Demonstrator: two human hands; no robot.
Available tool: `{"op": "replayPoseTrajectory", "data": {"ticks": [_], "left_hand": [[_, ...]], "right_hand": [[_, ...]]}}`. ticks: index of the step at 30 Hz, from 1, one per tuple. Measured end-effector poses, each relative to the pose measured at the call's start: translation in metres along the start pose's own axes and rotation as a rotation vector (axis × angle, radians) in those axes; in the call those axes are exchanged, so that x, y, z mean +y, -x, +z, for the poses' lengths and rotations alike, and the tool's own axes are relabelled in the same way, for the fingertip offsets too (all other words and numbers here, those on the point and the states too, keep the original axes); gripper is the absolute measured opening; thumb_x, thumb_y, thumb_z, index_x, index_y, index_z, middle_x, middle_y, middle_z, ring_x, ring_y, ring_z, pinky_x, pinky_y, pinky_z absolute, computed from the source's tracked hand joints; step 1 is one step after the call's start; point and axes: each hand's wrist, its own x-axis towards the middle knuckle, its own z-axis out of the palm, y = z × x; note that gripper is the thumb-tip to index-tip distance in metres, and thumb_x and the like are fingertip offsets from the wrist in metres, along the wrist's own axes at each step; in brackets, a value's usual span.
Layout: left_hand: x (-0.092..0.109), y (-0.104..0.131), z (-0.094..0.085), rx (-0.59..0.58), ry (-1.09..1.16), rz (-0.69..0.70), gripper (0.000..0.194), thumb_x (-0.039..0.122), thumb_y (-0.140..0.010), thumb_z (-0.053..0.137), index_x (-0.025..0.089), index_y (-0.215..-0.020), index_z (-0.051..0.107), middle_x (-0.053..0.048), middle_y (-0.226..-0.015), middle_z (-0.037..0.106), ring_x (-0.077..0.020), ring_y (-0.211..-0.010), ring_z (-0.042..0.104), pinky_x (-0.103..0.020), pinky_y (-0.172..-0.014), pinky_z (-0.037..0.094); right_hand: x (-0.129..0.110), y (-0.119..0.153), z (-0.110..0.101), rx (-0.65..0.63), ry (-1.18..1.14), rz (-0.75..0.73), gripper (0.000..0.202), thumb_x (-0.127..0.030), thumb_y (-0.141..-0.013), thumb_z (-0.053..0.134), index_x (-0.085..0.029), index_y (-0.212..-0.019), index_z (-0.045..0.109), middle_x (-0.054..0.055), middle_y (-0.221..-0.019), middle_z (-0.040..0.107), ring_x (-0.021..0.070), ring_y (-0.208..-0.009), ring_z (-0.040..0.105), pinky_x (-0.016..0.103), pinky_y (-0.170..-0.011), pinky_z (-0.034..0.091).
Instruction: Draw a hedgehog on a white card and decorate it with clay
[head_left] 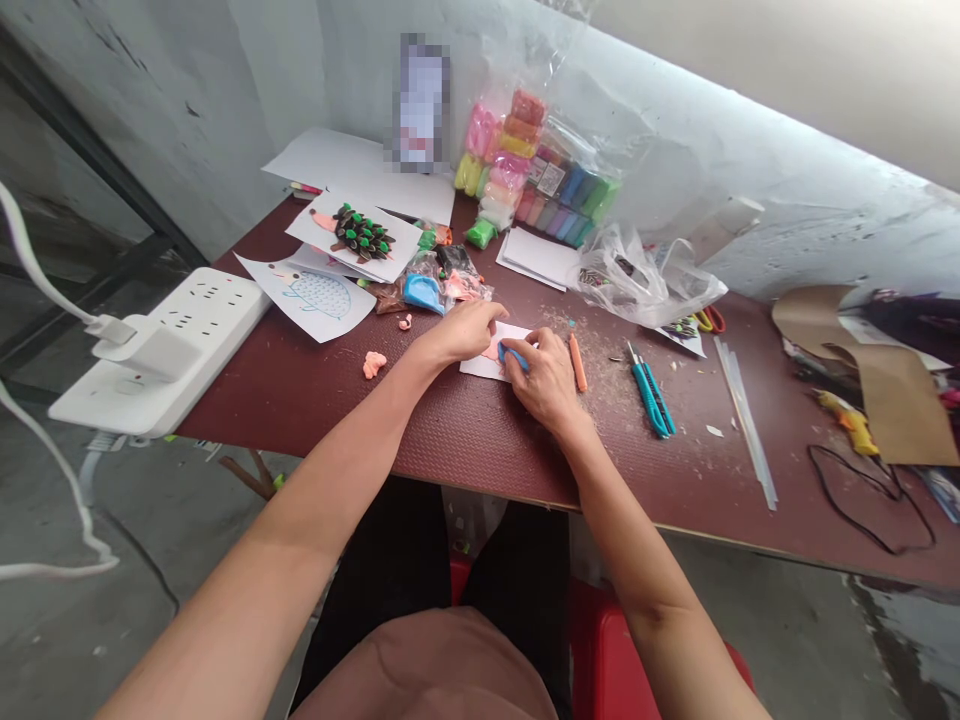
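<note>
A small white card (pixel 477 367) with a flat patch of orange-pink clay (pixel 491 349) lies near the table's front edge. My right hand (pixel 547 378) is closed on a blue piece (pixel 513 357) over the card's right part. At the card's upper left is my left hand (pixel 474 328), its index finger bent toward the card; its other fingers are hidden. Left of the hands sit a lump of orange-pink clay (pixel 374 364) and a smaller one (pixel 406 322). Just right of my right hand lies an orange stick-like tool (pixel 577 362).
Teal cutters (pixel 651 392) and clear sticks (pixel 745 424) lie to the right, a yellow glue gun (pixel 849 421) farther off. Behind are clay packs (pixel 574 195), a plastic bag (pixel 645 280) and hedgehog pictures (pixel 321 300). A white power strip (pixel 161 350) stands left.
</note>
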Motion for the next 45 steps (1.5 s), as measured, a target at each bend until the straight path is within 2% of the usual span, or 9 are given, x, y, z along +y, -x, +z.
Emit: {"op": "replayPoseTrajectory", "data": {"ticks": [6, 10, 20, 30, 35, 45], "left_hand": [[0.007, 0.004, -0.006, -0.051, 0.024, -0.011, 0.046, 0.001, -0.087, 0.055, 0.014, -0.124, 0.078, -0.012, -0.112, 0.079, -0.0221, -0.104, 0.072, -0.029, -0.090, 0.051], [0.008, 0.004, -0.006, -0.072, 0.002, 0.017, 0.045, -0.001, -0.087, 0.056, 0.016, -0.120, 0.081, -0.012, -0.113, 0.080, -0.0228, -0.108, 0.072, -0.029, -0.094, 0.052], [0.002, 0.000, -0.001, -0.047, -0.028, 0.045, 0.038, 0.007, -0.090, 0.058, 0.019, -0.117, 0.083, -0.011, -0.116, 0.080, -0.0231, -0.112, 0.072, -0.029, -0.098, 0.051], [0.002, 0.000, -0.003, -0.064, -0.052, 0.052, 0.039, 0.007, -0.090, 0.058, 0.019, -0.116, 0.083, -0.009, -0.117, 0.080, -0.0219, -0.112, 0.072, -0.028, -0.100, 0.051], [0.004, 0.002, -0.003, -0.061, -0.051, 0.054, 0.041, 0.006, -0.089, 0.059, 0.020, -0.120, 0.082, -0.010, -0.116, 0.080, -0.0222, -0.110, 0.072, -0.028, -0.096, 0.052], [0.006, 0.001, -0.004, -0.081, -0.060, 0.035, 0.041, 0.004, -0.088, 0.058, 0.019, -0.118, 0.083, -0.011, -0.119, 0.079, -0.0233, -0.115, 0.071, -0.030, -0.100, 0.051]], "right_hand": [[0.004, 0.006, -0.003, 0.058, -0.058, -0.011, 0.030, -0.030, -0.101, 0.052, -0.028, -0.111, 0.081, 0.010, -0.100, 0.061, 0.0247, -0.094, 0.057, 0.042, -0.088, 0.047], [0.001, 0.012, -0.006, 0.031, -0.066, -0.046, 0.029, -0.030, -0.102, 0.053, -0.027, -0.108, 0.081, 0.010, -0.100, 0.061, 0.0240, -0.094, 0.057, 0.040, -0.086, 0.047], [-0.003, 0.022, -0.011, -0.041, 0.058, -0.134, 0.033, -0.035, -0.106, 0.048, -0.026, -0.117, 0.078, 0.011, -0.106, 0.061, 0.0253, -0.094, 0.053, 0.041, -0.086, 0.042], [-0.001, 0.024, -0.007, 0.027, 0.057, -0.214, 0.031, -0.034, -0.106, 0.050, -0.023, -0.115, 0.078, 0.010, -0.103, 0.061, 0.0232, -0.091, 0.052, 0.039, -0.084, 0.041], [0.000, 0.023, -0.005, 0.093, 0.037, -0.188, 0.031, -0.031, -0.106, 0.049, -0.023, -0.118, 0.076, 0.009, -0.102, 0.061, 0.0219, -0.088, 0.051, 0.038, -0.083, 0.042], [-0.005, 0.024, -0.005, 0.003, 0.111, -0.204, 0.033, -0.034, -0.107, 0.047, -0.023, -0.118, 0.076, 0.011, -0.103, 0.061, 0.0241, -0.093, 0.051, 0.039, -0.083, 0.040]]}}
